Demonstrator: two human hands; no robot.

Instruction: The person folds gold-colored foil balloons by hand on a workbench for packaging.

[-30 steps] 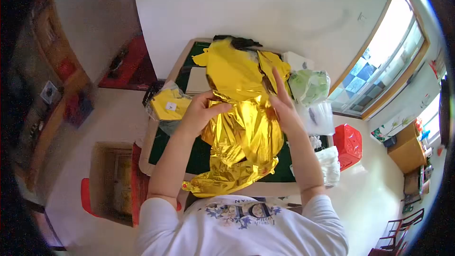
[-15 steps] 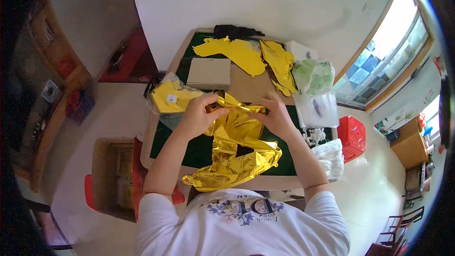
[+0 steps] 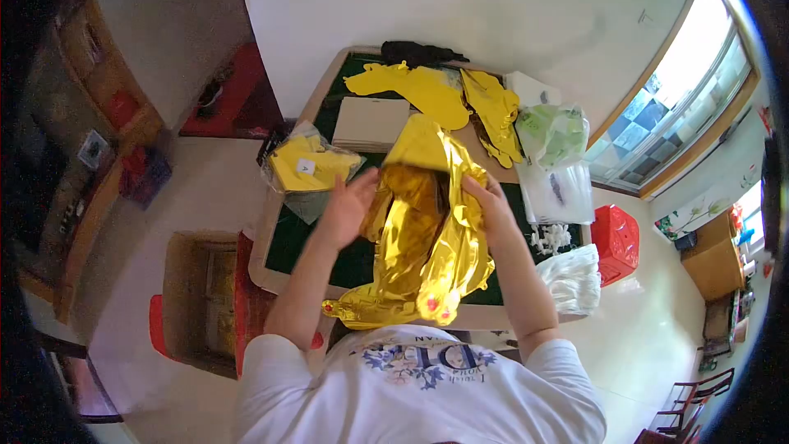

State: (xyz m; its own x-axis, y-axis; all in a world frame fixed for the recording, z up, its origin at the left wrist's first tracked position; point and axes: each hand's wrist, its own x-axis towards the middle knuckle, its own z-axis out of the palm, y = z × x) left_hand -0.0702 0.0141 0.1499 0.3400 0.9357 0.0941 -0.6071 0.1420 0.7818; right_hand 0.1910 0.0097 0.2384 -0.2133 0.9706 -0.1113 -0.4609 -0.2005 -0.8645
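Note:
A shiny gold foil balloon (image 3: 411,234), uninflated and crumpled, stands raised between my hands over the near part of the table. Its upper part is bent over, leaving a dark hollow below the fold, and the lower end hangs near my shirt with red-marked tabs. My right hand (image 3: 491,207) grips its right side, thumb on top of the foil. Beside the left edge is my left hand (image 3: 349,210), fingers apart and a little blurred. A bagged stack of yellow foil pieces (image 3: 308,164) with a white label marked A lies just beyond my left hand.
Flat yellow foil balloons (image 3: 419,94) lie at the table's back, near a stack of grey-brown cards (image 3: 370,122). Along the right side are a green-and-clear plastic bag (image 3: 552,133), clear bags (image 3: 559,193) and a white bundle (image 3: 571,279). Red stools (image 3: 615,245) and a cardboard box (image 3: 185,304) flank the table.
The gold foil balloon has been lifted and opened out, its top now higher. My left hand has let go and moved left; my right hand stays on the foil.

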